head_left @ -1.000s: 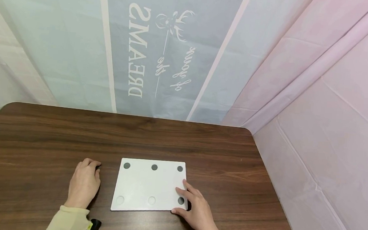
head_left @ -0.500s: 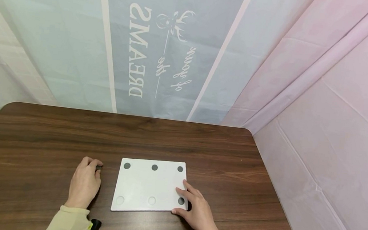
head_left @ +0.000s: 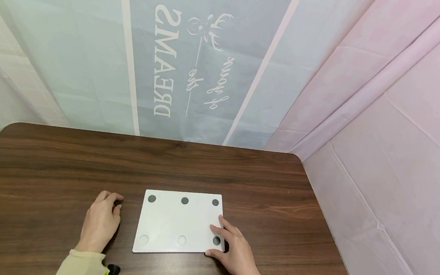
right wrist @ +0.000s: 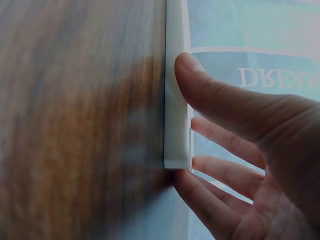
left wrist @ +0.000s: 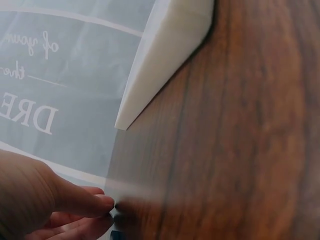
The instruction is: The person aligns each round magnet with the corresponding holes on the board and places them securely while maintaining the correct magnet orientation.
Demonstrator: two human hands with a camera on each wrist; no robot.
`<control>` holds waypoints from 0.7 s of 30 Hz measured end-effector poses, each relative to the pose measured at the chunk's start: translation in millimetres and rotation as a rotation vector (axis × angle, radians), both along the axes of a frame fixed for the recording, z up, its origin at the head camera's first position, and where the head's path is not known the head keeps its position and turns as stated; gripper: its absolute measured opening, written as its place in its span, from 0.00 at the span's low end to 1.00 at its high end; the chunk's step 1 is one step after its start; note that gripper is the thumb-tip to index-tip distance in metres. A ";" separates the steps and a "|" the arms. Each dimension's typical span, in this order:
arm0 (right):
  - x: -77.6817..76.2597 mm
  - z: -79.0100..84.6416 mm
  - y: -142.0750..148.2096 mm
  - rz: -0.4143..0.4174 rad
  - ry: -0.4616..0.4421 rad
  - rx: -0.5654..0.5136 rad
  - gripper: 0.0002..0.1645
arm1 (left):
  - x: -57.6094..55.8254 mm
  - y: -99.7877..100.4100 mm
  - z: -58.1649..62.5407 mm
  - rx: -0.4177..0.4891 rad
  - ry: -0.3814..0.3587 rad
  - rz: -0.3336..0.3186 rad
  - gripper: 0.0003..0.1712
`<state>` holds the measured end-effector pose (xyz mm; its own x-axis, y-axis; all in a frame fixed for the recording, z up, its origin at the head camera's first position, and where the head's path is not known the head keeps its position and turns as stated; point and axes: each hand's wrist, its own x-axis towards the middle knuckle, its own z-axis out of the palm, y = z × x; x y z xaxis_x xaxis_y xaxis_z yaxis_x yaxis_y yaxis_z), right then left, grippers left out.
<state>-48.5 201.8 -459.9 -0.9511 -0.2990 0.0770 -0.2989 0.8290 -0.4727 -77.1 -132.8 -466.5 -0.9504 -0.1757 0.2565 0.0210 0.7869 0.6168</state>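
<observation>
Hands: right (head_left: 236, 253) gripping white board (head_left: 179, 220), left (head_left: 99, 223) hold unclear; dark-wood tabletop (head_left: 269, 203), grey-blue backdrop (head_left: 205, 73) (lettering (head_left: 165, 66) mirrored).

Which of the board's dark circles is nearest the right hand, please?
The dark circle at the board's near right corner; the others line its far edge.

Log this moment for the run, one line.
right hand: gripping white board at near right corner | left hand: left of board, grasp unclear | board: four dark circles, two pale circles
</observation>
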 end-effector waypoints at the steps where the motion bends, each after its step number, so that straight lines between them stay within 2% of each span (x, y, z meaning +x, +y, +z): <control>1: -0.1 0.0 0.0 0.000 -0.001 0.001 0.34 | 0.5 0.2 0.1 0.000 0.006 -0.003 0.09; 17: 0.2 -0.8 0.6 0.003 0.016 0.001 0.34 | 5.6 6.6 -0.2 0.019 0.118 -0.002 0.10; 21: 0.1 -1.0 0.6 0.006 0.021 0.000 0.35 | 7.0 6.7 -0.3 0.011 0.115 -0.014 0.10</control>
